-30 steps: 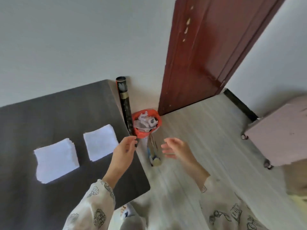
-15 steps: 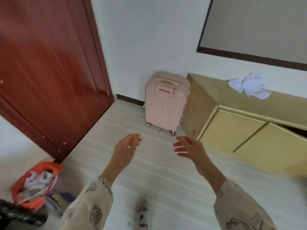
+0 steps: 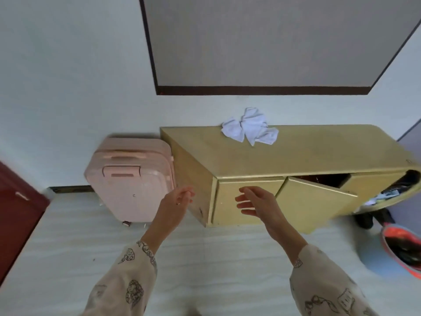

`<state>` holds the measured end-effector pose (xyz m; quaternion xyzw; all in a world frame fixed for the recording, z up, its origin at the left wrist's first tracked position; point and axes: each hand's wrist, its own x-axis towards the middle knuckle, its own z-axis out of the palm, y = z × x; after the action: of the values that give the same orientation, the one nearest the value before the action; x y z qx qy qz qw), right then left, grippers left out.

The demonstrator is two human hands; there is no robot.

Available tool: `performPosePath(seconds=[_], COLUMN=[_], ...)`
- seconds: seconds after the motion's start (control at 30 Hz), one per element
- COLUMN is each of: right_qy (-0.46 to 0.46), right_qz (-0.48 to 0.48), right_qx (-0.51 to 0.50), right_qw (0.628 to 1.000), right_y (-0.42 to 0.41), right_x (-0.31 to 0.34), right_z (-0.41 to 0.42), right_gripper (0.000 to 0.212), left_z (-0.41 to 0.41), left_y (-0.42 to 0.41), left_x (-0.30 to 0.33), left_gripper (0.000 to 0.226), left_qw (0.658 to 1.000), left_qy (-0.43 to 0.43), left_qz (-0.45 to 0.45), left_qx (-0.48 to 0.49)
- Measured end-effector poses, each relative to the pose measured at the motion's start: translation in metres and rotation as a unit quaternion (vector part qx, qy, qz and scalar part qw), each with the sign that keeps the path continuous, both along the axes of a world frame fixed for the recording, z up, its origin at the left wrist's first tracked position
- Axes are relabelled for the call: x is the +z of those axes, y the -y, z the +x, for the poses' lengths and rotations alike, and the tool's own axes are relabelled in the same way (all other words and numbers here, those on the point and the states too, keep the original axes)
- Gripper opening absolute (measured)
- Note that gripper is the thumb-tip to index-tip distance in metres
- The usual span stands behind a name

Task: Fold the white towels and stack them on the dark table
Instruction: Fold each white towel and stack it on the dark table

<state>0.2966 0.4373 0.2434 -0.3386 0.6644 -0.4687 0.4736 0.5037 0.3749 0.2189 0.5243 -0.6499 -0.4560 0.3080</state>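
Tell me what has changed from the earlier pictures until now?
The view swung right, off the dark table with two folded towels, past the door, onto the cabinet with crumpled towels on top. The suitcase now stands left of it. Both hands, left and right, stayed open, raised and holding nothing.

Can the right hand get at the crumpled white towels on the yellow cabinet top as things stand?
Probably yes. The right hand is open, holds nothing and hangs in front of the yellow wooden cabinet; nothing stands between it and the crumpled white towels at the back edge.
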Motion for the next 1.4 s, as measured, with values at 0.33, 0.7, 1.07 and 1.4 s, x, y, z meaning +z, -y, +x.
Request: performPosePath(seconds=[0.33, 0.7, 1.07, 1.4], right_qy=[0.009, -0.088, -0.138, -0.301], right_qz=[0.042, 0.164, 0.238, 0.017], right_qx=[-0.032, 0.060, 0.086, 0.143], right_qw=[0.999, 0.981, 0.958, 0.943], right_y=[0.172, 0.347, 0.416, 0.476], right_x=[-0.045, -0.139, -0.214, -0.165], right_z=[-0.163, -0.335, -0.392, -0.383], right_gripper=[0.015, 0.022, 0.022, 0.051], left_z=[-0.166, -0.377, -0.444, -0.440], left_y=[0.176, 0.323, 0.426, 0.459], left_x=[-0.040, -0.129, -0.210, -0.141], left_gripper=[0.022, 0.030, 0.032, 0.009], left_qw=[0.993, 0.966, 0.933, 0.979], left_qy=[0.056, 0.205, 0.328, 0.179], left_qz=[0.068, 0.148, 0.148, -0.047], left_qx=[-0.084, -0.055, -0.020, -0.087])
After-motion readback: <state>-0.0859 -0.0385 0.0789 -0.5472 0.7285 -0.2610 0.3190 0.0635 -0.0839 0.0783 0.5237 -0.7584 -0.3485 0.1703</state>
